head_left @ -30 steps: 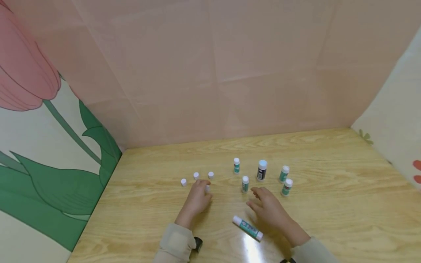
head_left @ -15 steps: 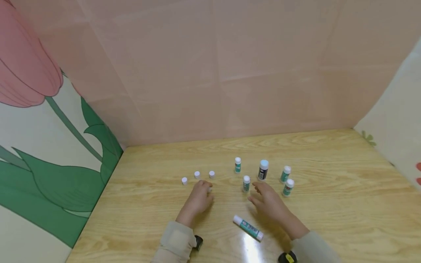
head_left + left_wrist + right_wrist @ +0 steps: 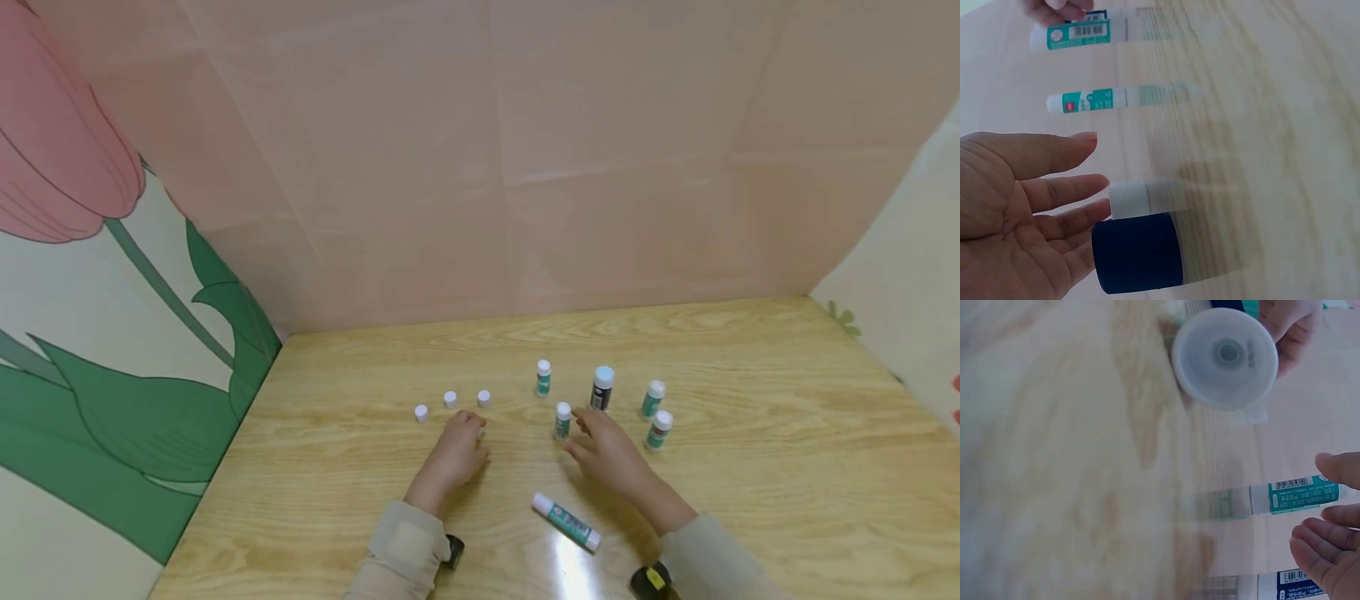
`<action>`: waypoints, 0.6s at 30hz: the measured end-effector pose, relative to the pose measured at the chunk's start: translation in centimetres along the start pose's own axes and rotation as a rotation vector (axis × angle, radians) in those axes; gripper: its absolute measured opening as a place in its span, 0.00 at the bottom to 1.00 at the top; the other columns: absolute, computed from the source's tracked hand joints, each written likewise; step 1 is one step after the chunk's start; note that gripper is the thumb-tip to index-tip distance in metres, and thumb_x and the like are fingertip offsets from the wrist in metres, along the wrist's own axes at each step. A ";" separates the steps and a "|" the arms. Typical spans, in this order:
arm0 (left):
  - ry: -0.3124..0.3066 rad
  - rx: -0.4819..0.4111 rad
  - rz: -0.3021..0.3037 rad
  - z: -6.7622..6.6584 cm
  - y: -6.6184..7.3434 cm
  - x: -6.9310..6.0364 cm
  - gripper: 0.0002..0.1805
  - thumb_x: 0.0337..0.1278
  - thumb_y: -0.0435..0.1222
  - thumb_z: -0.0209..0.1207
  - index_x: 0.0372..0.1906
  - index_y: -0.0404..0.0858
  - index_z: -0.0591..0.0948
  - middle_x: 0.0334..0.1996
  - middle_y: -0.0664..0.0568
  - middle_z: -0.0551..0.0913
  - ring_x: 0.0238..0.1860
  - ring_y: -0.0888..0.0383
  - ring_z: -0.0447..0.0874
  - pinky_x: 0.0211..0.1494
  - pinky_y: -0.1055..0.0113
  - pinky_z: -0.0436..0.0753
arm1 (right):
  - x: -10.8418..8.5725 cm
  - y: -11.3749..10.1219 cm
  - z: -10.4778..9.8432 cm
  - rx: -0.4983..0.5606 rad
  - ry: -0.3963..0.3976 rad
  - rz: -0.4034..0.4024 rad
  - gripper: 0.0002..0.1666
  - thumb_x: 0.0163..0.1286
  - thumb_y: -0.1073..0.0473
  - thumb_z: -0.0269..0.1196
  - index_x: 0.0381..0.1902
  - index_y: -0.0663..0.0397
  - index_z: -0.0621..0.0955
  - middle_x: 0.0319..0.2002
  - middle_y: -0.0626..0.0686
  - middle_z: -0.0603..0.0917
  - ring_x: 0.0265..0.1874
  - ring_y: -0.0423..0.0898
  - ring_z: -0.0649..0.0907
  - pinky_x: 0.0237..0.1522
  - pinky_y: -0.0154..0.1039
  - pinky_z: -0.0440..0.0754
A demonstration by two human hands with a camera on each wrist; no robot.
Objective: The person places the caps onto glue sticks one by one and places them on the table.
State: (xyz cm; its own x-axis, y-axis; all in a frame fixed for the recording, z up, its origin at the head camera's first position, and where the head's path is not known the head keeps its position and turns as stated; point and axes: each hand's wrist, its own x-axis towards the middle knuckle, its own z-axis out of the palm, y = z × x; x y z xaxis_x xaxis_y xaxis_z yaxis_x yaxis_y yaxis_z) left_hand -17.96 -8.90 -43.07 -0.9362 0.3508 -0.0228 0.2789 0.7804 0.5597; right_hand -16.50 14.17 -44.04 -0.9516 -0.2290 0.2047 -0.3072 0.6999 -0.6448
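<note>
My left hand [image 3: 453, 450] is low over the table, thumb and fingers loosely spread, holding nothing. In the left wrist view, a dark blue cylinder [image 3: 1138, 253] and a white cap [image 3: 1129, 200] stand by its fingertips; whether they touch is hard to tell. My right hand [image 3: 611, 454] is beside a small upright green-and-white glue stick [image 3: 562, 422]. The right wrist view puts this glue stick [image 3: 1300, 494] between the parted thumb and fingers, without a clear grip. Another glue stick [image 3: 566, 522] lies on its side between the forearms.
Three white caps [image 3: 450, 399] stand beyond my left hand. Beyond and right of my right hand are a dark-labelled glue stick [image 3: 602, 388] and green ones, one at the back [image 3: 543, 378] and two to the right [image 3: 658, 431]. A pink sheet [image 3: 495, 167] hangs behind the table [image 3: 337, 467].
My right hand has moved slightly left, closer to the upright glue stick. My left hand stays almost in place, and the glue sticks and caps stand as before.
</note>
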 end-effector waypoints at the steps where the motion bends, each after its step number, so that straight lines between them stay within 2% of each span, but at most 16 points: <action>1: 0.002 0.005 0.003 0.0 0.0 0.0 0.19 0.48 0.30 0.57 0.48 0.26 0.71 0.46 0.42 0.68 0.50 0.47 0.66 0.52 0.58 0.67 | 0.0 0.0 0.0 0.000 0.001 -0.002 0.27 0.54 0.64 0.61 0.50 0.74 0.67 0.42 0.65 0.73 0.41 0.58 0.74 0.41 0.50 0.72; 10: -0.021 0.019 0.008 0.3 0.1 0.3 0.17 0.50 0.32 0.56 0.46 0.28 0.73 0.42 0.44 0.70 0.46 0.50 0.69 0.49 0.61 0.69 | 0.6 -0.1 0.2 -0.011 0.013 0.004 0.24 0.54 0.65 0.62 0.47 0.73 0.70 0.39 0.63 0.74 0.38 0.56 0.75 0.40 0.49 0.73; 18: -0.010 0.059 0.026 0.6 0.5 0.4 0.13 0.48 0.31 0.57 0.40 0.30 0.76 0.36 0.46 0.72 0.40 0.52 0.72 0.45 0.63 0.71 | 0.9 0.0 0.4 -0.011 0.030 -0.003 0.22 0.54 0.65 0.61 0.45 0.73 0.71 0.39 0.63 0.75 0.37 0.56 0.75 0.39 0.48 0.74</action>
State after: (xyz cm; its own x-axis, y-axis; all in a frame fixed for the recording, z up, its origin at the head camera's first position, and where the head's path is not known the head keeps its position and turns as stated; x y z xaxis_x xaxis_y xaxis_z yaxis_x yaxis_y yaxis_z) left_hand -18.03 -8.05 -43.25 -0.9261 0.3768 -0.0175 0.3157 0.7998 0.5106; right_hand -17.35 13.68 -44.16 -0.9504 -0.2107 0.2289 -0.3099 0.7068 -0.6359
